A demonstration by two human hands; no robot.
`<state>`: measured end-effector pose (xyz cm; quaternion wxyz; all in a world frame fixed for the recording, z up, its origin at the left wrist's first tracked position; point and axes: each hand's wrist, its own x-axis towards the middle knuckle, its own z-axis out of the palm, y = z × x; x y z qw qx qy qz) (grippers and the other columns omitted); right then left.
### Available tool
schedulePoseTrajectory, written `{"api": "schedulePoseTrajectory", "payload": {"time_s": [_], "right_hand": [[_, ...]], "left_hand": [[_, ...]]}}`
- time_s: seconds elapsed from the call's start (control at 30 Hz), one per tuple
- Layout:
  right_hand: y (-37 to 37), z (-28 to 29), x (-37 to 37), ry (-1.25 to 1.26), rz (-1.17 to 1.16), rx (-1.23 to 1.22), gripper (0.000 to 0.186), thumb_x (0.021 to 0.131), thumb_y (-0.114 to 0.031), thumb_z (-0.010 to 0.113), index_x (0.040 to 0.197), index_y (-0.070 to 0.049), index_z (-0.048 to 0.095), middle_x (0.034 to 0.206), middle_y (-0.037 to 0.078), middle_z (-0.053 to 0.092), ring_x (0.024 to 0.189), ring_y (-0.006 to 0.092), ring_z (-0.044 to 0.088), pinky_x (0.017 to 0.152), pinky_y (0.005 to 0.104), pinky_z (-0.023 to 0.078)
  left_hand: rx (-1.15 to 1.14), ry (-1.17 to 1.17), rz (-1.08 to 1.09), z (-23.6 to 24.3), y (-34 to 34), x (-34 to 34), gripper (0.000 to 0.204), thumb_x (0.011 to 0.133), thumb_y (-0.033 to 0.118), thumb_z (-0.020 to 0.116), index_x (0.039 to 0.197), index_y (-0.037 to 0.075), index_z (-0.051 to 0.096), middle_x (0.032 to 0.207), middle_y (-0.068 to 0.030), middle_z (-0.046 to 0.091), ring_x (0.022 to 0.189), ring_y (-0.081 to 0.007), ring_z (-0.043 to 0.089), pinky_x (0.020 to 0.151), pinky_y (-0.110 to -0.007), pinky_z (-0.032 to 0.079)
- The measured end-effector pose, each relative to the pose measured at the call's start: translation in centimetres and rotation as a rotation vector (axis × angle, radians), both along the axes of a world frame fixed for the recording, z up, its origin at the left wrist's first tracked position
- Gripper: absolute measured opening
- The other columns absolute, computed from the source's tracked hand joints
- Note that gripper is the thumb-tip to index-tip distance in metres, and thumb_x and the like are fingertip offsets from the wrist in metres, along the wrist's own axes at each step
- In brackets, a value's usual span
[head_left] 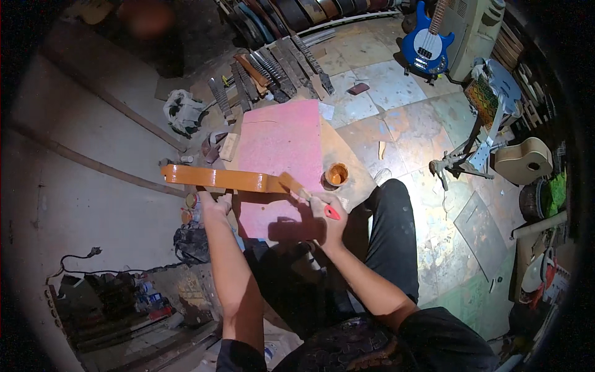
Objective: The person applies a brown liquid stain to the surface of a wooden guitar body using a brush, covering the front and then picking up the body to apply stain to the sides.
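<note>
My left hand (215, 203) is under a glossy orange-brown wooden piece (226, 180), its fingers closed at the lower side and partly hidden. The piece looks like a guitar body seen edge-on, held level above a pink board (282, 136). In my right hand (328, 217) is a flat paintbrush (300, 189) with a red-tipped handle. The bristles touch or lie very close to the right end of the piece; I cannot tell which. An open tin (336, 175) of orange-brown liquid stands just beyond my right hand.
A sanding block (229, 147) lies left of the pink board. Several guitar necks (266, 71) are laid out beyond it. A blue bass guitar (426, 46) stands at the far right; an unpainted guitar body (524, 158) is nearer. A pale wall (105, 149) runs along the left.
</note>
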<state>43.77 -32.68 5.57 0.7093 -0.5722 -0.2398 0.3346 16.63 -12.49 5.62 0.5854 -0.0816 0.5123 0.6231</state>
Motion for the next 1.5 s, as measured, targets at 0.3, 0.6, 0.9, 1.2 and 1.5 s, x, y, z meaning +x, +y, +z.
{"api": "schedulePoseTrajectory", "payload": {"time_s": [0.3,0.6,0.9,1.2,1.5], "right_hand": [[1.0,-1.1,1.3,0.192,-0.077,-0.115,0.015,0.093,-0.015,0.071,0.09,0.0,0.069,0.082,0.002,0.065,0.076,0.0077,0.057,0.07,0.0251,0.047],[0.7,-4.2,1.5,0.092,-0.04,-0.2,0.014,0.093,-0.014,0.07,0.092,0.0,0.068,0.076,0.003,0.066,0.071,0.0077,0.057,0.066,0.0247,0.048],[0.0,-7.5,-0.2,0.11,0.032,-0.22,0.006,0.092,-0.007,0.067,0.091,-0.001,0.066,0.082,0.0,0.064,0.075,0.0079,0.058,0.068,0.024,0.049],[2.9,-7.5,1.7,0.631,-0.068,-0.175,0.01,0.091,-0.005,0.064,0.084,0.001,0.061,0.08,0.005,0.064,0.072,0.0145,0.067,0.064,0.0253,0.057],[3.1,-3.7,2.0,0.593,-0.137,-0.077,0.006,0.093,-0.006,0.064,0.092,0.001,0.063,0.086,0.006,0.064,0.07,0.0125,0.063,0.064,0.0261,0.059]], "left_hand": [[0.039,0.009,-0.012,0.6,0.0,1.8,0.069,0.081,0.05,0.079,0.131,0.009,0.054,0.136,-0.0128,0.051,0.122,-0.0336,0.054,0.096,-0.055,0.054],[0.024,0.051,-0.047,0.5,-0.3,1.7,0.066,0.082,0.049,0.078,0.129,0.009,0.055,0.134,-0.0138,0.051,0.121,-0.0346,0.053,0.095,-0.055,0.055],[0.08,0.022,-0.03,0.0,0.5,1.4,0.07,0.085,0.048,0.076,0.136,0.009,0.048,0.137,-0.0138,0.05,0.121,-0.036,0.054,0.098,-0.059,0.052],[-0.056,0.061,0.008,1.7,1.1,4.9,0.076,0.086,0.054,0.071,0.143,0.012,0.044,0.143,-0.013,0.045,0.126,-0.0358,0.051,0.103,-0.051,0.051],[0.162,0.114,-0.128,2.1,-0.6,4.7,0.067,0.096,0.056,0.056,0.147,0.017,0.039,0.146,-0.0115,0.041,0.131,-0.0331,0.047,0.106,-0.051,0.048]]}}
